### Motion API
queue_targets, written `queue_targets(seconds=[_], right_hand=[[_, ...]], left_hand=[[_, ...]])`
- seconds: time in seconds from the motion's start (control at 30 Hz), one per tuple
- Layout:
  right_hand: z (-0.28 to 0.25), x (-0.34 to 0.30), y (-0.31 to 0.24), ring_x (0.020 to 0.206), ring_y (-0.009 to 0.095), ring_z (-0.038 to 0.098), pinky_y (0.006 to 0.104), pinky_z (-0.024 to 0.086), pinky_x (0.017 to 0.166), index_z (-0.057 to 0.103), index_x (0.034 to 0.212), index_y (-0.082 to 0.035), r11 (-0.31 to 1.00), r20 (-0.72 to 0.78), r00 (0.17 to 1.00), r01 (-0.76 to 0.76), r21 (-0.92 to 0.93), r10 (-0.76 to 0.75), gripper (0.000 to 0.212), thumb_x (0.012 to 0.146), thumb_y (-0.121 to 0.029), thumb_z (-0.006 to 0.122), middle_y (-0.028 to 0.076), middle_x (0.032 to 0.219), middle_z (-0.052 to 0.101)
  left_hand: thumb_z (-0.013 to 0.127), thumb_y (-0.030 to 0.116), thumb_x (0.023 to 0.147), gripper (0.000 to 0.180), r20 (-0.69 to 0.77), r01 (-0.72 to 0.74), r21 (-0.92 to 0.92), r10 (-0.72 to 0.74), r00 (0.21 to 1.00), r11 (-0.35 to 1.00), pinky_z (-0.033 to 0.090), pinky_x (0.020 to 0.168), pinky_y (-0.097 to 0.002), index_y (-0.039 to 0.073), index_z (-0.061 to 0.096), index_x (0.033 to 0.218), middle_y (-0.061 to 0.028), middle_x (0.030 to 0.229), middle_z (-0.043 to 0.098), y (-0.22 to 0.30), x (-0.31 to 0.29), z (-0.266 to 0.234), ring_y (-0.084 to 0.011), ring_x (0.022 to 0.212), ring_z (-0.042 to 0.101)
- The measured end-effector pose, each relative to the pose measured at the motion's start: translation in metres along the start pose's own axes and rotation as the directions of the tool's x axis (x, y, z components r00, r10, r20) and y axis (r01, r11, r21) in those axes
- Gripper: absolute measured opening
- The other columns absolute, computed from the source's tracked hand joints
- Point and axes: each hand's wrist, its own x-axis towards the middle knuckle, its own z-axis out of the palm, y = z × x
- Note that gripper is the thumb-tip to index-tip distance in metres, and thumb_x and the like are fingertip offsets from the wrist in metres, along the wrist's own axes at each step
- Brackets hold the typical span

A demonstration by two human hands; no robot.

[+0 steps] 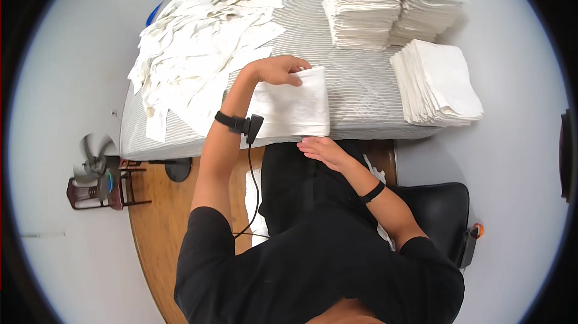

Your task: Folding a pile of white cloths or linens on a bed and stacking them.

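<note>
A white folded cloth lies flat at the near edge of the bed-like table, in front of me. My left hand is at its far edge, the thumb on top and the curled fingers at the rim, closed on the cloth. My right hand is by the cloth's near edge, its fingers stretched out and together, holding nothing. Whether its fingertips touch the cloth is hard to tell. A loose heap of white cloths spreads out to the left of my left hand.
Tall stacks of folded white cloths stand at the far right, with a lower stack nearer. Everything rests on a grey striped cover. A black chair is at my right; a fan and wooden chair are at left.
</note>
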Motion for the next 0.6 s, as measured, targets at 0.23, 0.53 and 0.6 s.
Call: queue_targets(seconds=[0.23, 0.53, 0.6], right_hand=[[-0.061, -0.075, -0.035, 0.129, 0.022, 0.050, 0.0364, 0.035, 0.110, 0.050, 0.137, 0.002, 0.890, -0.182, 0.872, 0.452, -0.060, -0.455, 0.047, 0.100, -0.026, 0.057, 0.012, 0.138, 0.054], [-0.160, -0.229, -0.192, 0.116, 0.020, 0.056, 0.0340, 0.042, 0.102, 0.047, 0.134, 0.007, 0.500, -0.542, 0.189, 0.699, -0.511, -0.819, 0.049, 0.093, -0.012, 0.065, 0.014, 0.128, 0.059], [-0.169, -0.240, -0.226, 0.114, 0.020, 0.057, 0.0339, 0.044, 0.100, 0.047, 0.133, 0.008, 0.549, -0.537, 0.270, 0.692, -0.469, -0.799, 0.048, 0.094, -0.013, 0.065, 0.015, 0.126, 0.060]], left_hand=[[0.068, 0.015, 0.090, 0.050, 0.025, -0.414, -0.051, 0.416, 0.909, 0.909, 0.050, 0.079, -0.0286, 0.001, 0.052, 0.136, -0.0079, 0.108, 0.069, 0.143, 0.019, 0.035, -0.0104, 0.090, 0.061], [0.066, 0.007, 0.091, 0.050, -0.457, -0.727, -0.630, 0.627, 0.631, 0.272, 0.055, 0.080, -0.0266, -0.001, 0.048, 0.137, -0.0107, 0.109, 0.069, 0.225, 0.159, 0.054, -0.0144, 0.095, 0.067], [0.066, 0.007, 0.092, 0.049, -0.530, -0.721, -0.663, 0.554, 0.642, 0.201, 0.056, 0.080, -0.0265, -0.001, 0.048, 0.137, -0.0106, 0.108, 0.069, 0.234, 0.192, 0.060, -0.0149, 0.094, 0.068]])
